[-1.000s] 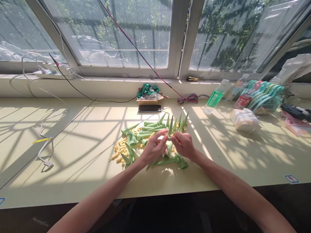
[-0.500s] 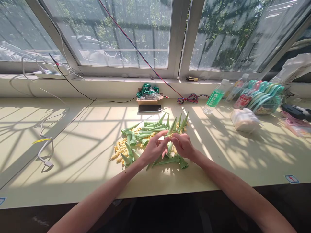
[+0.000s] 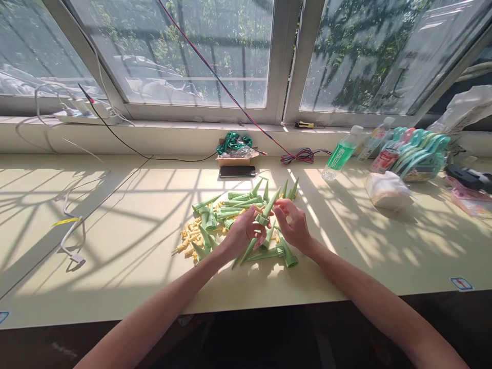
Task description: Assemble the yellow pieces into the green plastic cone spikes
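Observation:
My left hand [image 3: 246,229] grips a hollow green plastic spike [image 3: 270,206], its pointed end up and its wide collar low. A small yellow piece [image 3: 259,209] shows by the left fingers. My right hand [image 3: 294,224] is just right of that spike, fingers curled and thumb near the forefinger; what lies between them, if anything, is hidden. Under and around both hands spreads a pile of green spikes [image 3: 234,202], some lying flat, others pointing up. Small yellow plastic fittings [image 3: 189,238] are heaped at its left side.
Behind the pile lie a black phone [image 3: 237,171] and a small cardboard box [image 3: 234,161]. To the right stand a green-labelled bottle [image 3: 340,155], a red can [image 3: 384,160] and a white tissue pack [image 3: 388,190]. A white cable [image 3: 81,228] lies at the left.
My right hand has drawn back slightly right from the base of the green spike. The spike in my left hand has shifted, leaving its collar exposed.

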Demonstrator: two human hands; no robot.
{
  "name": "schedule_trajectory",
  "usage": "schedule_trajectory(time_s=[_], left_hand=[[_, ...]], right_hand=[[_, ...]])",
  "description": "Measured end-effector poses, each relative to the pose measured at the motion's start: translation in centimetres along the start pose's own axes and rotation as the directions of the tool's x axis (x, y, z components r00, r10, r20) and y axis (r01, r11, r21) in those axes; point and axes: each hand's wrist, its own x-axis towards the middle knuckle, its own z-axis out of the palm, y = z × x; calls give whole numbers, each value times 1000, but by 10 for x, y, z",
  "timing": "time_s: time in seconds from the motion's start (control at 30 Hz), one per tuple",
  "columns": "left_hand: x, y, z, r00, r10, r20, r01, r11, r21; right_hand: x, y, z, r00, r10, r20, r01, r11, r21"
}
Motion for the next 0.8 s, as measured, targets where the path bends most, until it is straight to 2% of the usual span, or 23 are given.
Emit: schedule_trajectory(time_s=[0.23,0.53,0.8], left_hand=[[1,-1,-1,998,-43,34,44,999,-20],[-5,1,7,998,58,32,-65,961,270],[-6,4,5,995,84,44,-95,929,357]], right_hand=[[1,-2,0,997,82,17,-83,993,85],[1,-2,-4,977,156,148,-198,921,336],[2,-5,-4,977,144,159,-197,893,404]])
